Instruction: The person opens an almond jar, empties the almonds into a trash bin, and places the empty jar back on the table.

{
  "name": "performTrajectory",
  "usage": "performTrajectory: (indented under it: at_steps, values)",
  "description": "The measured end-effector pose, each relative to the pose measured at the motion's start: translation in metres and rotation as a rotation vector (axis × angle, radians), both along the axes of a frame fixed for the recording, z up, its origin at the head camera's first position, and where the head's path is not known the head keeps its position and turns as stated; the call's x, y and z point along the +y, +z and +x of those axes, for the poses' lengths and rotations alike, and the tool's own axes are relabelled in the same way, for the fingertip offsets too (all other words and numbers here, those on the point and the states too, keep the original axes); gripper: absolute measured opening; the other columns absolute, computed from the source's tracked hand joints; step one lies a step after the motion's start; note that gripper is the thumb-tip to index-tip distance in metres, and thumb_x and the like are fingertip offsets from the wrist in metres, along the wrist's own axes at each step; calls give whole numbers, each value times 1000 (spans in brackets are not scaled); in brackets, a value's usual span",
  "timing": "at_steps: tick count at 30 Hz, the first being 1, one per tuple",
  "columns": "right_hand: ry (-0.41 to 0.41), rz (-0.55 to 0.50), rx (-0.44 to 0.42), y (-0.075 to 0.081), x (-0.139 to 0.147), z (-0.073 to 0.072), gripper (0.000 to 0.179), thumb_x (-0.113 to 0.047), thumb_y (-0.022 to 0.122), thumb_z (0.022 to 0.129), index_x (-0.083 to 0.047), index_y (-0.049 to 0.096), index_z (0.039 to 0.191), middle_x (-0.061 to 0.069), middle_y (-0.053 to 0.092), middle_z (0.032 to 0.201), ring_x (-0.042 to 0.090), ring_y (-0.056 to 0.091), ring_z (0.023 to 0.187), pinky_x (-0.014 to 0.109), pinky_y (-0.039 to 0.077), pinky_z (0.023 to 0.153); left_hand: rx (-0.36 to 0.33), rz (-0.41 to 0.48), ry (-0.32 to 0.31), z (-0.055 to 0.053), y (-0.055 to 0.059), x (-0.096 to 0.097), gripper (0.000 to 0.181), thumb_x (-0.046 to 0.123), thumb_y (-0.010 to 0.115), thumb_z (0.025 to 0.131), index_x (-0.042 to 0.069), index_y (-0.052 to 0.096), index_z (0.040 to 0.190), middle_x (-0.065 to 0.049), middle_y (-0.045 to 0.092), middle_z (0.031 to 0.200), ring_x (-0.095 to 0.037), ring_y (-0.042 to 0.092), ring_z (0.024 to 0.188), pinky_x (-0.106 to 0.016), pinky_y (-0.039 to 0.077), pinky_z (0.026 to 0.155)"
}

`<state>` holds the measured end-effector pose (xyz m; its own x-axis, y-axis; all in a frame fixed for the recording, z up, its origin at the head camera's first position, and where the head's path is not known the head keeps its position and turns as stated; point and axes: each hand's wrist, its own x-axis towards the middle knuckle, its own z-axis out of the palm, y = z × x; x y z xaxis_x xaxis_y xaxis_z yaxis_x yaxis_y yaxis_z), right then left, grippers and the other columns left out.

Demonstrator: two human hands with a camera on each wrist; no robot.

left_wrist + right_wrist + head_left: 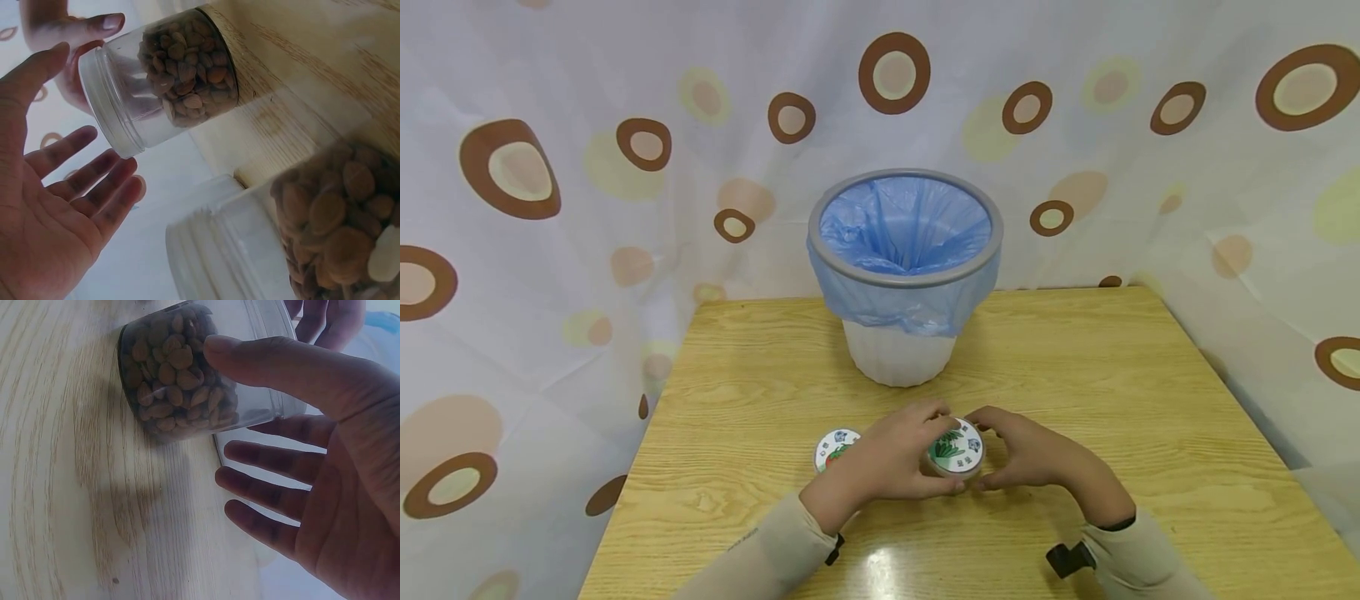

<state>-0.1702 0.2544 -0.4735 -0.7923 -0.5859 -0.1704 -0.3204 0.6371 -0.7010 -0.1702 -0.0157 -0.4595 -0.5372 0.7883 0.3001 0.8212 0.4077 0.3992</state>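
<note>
A clear jar point(187, 69) partly filled with brown kernels or nuts stands on the table, topped by a white lid point(958, 447) with a green plant picture. On its left, my left hand point(887, 458) has loosely bent fingers around the lid, with a gap at the palm. Across from it my right hand point(1037, 450) has its thumb and fingers spread beside the jar. In the right wrist view its thumb overlaps the jar wall; contact is hard to judge. A second jar point(337, 219) of brown kernels, partly hidden in the head view, stands left of the first.
Behind the jars stands a white bin point(898, 354) with a grey rim, lined with a blue plastic bag point(910, 225). All of it is on a wooden table point(737, 400). A white cloth point(662, 83) with brown ring patterns hangs behind and along the sides.
</note>
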Motion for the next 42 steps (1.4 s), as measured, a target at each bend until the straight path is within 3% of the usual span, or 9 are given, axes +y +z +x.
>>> performTrajectory:
  at_steps: [17, 23, 42]
  values:
    - [7, -18, -6, -5, -6, -4, 79, -33, 95, 79, -10, 58, 145, 7, 63, 142, 37, 60, 132, 61, 50, 109, -14, -72, 17, -1, -2, 2, 62, 52, 80, 93, 13, 66, 139, -1, 62, 128, -11, 62, 108, -25, 56, 93]
    - [6, -22, -12, -7, -6, -4, 80, -33, 95, 78, -9, 57, 145, 7, 63, 142, 37, 59, 133, 61, 50, 109, -52, -102, 27, 0, -1, 2, 61, 51, 78, 95, 14, 64, 142, -4, 61, 137, -14, 63, 115, -28, 56, 98]
    - [13, -26, -42, -13, -8, -6, 81, -37, 96, 78, -12, 58, 145, 2, 65, 138, 28, 62, 126, 55, 51, 105, -62, -123, 42, 1, -3, 4, 64, 50, 79, 95, 15, 62, 146, -6, 59, 141, -16, 63, 119, -30, 56, 100]
